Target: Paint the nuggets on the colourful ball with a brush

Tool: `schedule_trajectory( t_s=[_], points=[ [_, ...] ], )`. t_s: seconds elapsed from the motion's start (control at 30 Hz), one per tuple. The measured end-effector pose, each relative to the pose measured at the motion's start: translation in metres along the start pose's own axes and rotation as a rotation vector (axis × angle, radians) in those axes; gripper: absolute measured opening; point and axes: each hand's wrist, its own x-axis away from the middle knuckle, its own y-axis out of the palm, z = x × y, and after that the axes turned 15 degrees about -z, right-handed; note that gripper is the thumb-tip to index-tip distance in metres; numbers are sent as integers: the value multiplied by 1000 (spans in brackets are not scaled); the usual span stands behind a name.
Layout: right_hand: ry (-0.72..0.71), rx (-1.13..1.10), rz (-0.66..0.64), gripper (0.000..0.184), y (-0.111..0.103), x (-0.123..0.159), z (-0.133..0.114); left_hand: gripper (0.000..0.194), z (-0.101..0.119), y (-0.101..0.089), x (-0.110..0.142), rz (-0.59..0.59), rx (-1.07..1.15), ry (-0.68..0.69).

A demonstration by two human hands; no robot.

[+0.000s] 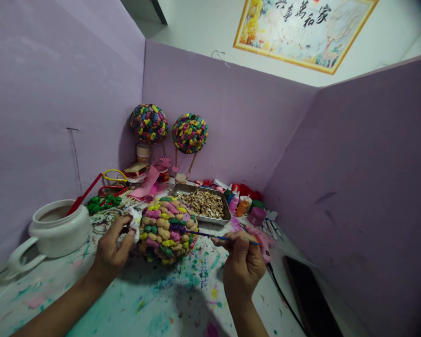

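A ball covered in peanut shells (163, 223) rests on the paint-stained table. Some shells are pink, yellow, green or purple; others are bare tan. My right hand (243, 264) grips a thin blue paintbrush (210, 235), its tip touching a purple shell on the ball's right half. At the ball's left side, my left hand (109, 248) pinches a crumpled white tissue (135, 223). Whether those fingers also touch the ball I cannot tell. Behind the ball sits a metal tray (227, 216) of shell pieces.
A white pot (61, 234) with a red-handled tool stands left. Two finished-looking colored balls on sticks (149, 123) stand at the back. Paint bottles (234, 202), a pink glue gun (263, 241) with a cord and a dark phone-like slab (310, 295) lie right. Purple panels (228, 112) enclose the table.
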Motion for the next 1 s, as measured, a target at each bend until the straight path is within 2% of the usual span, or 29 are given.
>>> schedule_trajectory(
  t_s=[0.3,0.53,0.7,0.83,1.0],
  points=[
    [-19,9,-2,23,3,3,-3,23,-5,2,3,-18,-11,19],
    [-91,67,47,24,-7,-14,-15,24,3,14,12,63,47,71],
    [-202,229,-52,29,-6,-36,-27,22,1,13,12,21,21,127],
    [-316,292,-154,22,2,-47,-35,21,3,13,11,44,24,111],
    [-347,407,-252,19,6,-52,-39,19,10,14,12,50,33,84]
  ],
)
